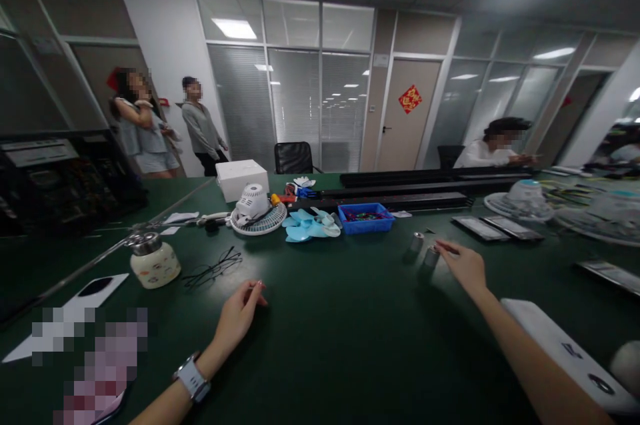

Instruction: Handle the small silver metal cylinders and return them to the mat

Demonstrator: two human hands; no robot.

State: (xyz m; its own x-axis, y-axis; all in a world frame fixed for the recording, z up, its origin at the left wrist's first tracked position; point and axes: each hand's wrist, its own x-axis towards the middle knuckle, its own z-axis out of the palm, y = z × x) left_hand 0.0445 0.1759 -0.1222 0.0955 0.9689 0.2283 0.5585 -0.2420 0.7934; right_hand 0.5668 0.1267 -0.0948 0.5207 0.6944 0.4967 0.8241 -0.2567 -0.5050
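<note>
My right hand reaches over the table, thumb and fingertips pinched at the top of a small grey metal cylinder. A second, similar cylinder stands upright just beyond it to the left. Above the table's middle left is my left hand, fingers curled and pressed to the thumb. Whether anything small sits in that pinch I cannot make out. A watch is on the left wrist.
Black-framed glasses and a cream jar lie left. Further back are light-blue fan blades, a white fan part and a blue bin. A white panel lies by the right forearm. Several people are beyond the table.
</note>
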